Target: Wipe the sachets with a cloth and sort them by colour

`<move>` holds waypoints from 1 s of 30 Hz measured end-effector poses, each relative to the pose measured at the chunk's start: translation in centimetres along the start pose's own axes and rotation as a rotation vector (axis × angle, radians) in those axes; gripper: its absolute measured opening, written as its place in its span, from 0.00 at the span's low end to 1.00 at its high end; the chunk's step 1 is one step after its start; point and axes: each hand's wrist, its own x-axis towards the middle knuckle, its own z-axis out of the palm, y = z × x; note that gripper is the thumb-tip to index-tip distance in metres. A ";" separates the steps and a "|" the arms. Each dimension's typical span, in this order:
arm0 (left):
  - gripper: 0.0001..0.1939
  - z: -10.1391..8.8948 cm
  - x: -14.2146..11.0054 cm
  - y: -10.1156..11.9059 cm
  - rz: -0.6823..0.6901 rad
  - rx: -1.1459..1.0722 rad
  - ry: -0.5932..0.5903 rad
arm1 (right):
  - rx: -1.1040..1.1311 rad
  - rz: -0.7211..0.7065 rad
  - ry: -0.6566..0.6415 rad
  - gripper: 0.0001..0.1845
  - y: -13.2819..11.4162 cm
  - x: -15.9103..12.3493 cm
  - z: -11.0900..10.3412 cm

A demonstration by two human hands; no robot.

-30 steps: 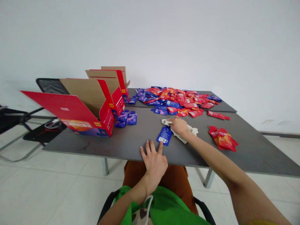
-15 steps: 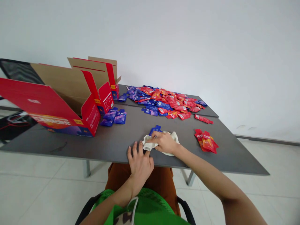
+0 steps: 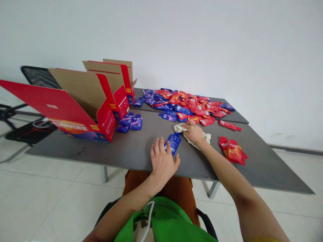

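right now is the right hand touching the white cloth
Touching. The head view shows the right hand directly on the white cloth, no gap between them, with cloth sticking out on both sides.

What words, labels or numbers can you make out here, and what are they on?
None reads surely.
Front red box: large pale lettering, too blurred.
Blue pouch at the left hand: fine print, too small.
Blue pouches beside that box: bold white characters, too blurred.
Red pouches at right: likewise.
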 end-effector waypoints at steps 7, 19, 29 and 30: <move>0.24 2.9 2.9 0.5 0.002 -0.081 -0.074 | 0.258 -0.175 0.187 0.19 0.0 -3.5 -0.9; 0.09 2.5 5.7 -1.8 -0.353 -0.573 -0.107 | 0.511 -0.548 0.175 0.18 -3.9 -5.8 0.6; 0.11 4.9 5.6 -3.9 -0.452 -0.781 -0.179 | 0.235 -0.292 -0.034 0.16 -4.5 -3.0 0.7; 0.10 5.1 5.3 -3.9 -0.455 -0.811 -0.167 | 0.207 -0.251 -0.043 0.17 -4.2 -2.5 0.7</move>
